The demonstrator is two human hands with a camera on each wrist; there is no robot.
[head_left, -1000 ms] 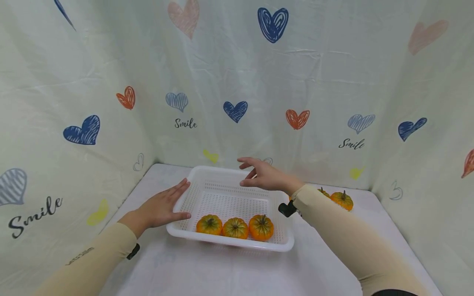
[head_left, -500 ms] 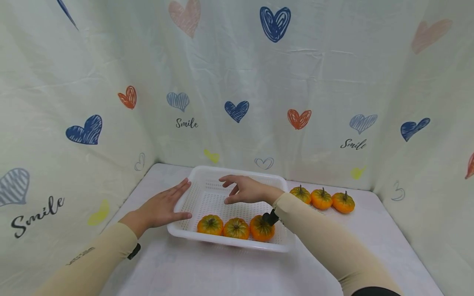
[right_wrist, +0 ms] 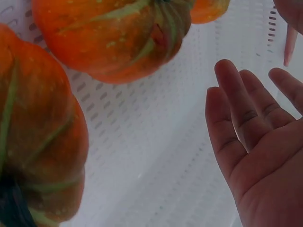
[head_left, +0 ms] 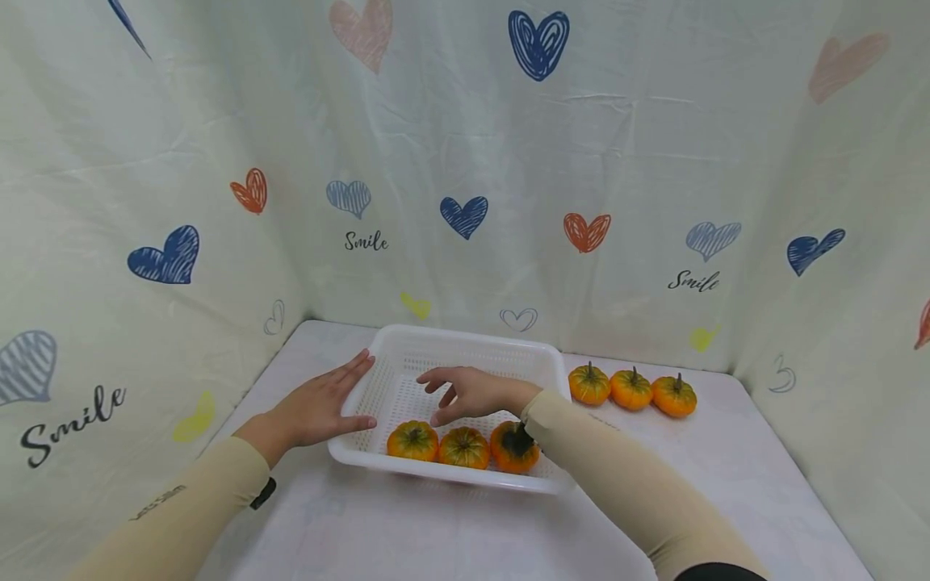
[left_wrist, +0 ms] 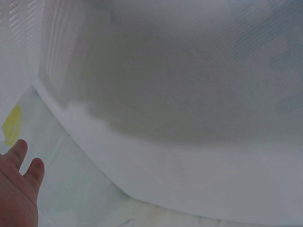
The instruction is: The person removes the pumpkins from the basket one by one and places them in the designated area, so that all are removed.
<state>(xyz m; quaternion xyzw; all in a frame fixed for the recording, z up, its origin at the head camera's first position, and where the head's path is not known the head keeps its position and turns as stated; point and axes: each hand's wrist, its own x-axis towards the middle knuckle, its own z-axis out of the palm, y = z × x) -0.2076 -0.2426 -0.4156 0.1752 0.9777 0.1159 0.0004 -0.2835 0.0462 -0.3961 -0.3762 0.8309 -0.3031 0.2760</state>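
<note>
A white plastic basket (head_left: 454,478) sits on the table with three small orange-and-green pumpkins in a row along its near side: a left pumpkin (head_left: 412,441), a middle pumpkin (head_left: 463,449) and a right pumpkin (head_left: 514,452), partly covered by the right wrist. My left hand (head_left: 312,410) rests on the basket's left rim, fingers straight. Over the basket, just behind the pumpkins, hovers my right hand (head_left: 472,393), its fingers loosely bent. The right wrist view shows this hand (right_wrist: 265,142) holding nothing, with pumpkins (right_wrist: 42,132) beside it.
Three more pumpkins (head_left: 630,390) stand in a row on the white table (head_left: 726,468), right of the basket near the back edge. A white curtain (head_left: 625,145) printed with hearts encloses the table at the back and sides.
My right hand has moved left and down, from above the basket's back rim to lower over its inside. The pumpkins at the right are now uncovered. The left hand stays put.
</note>
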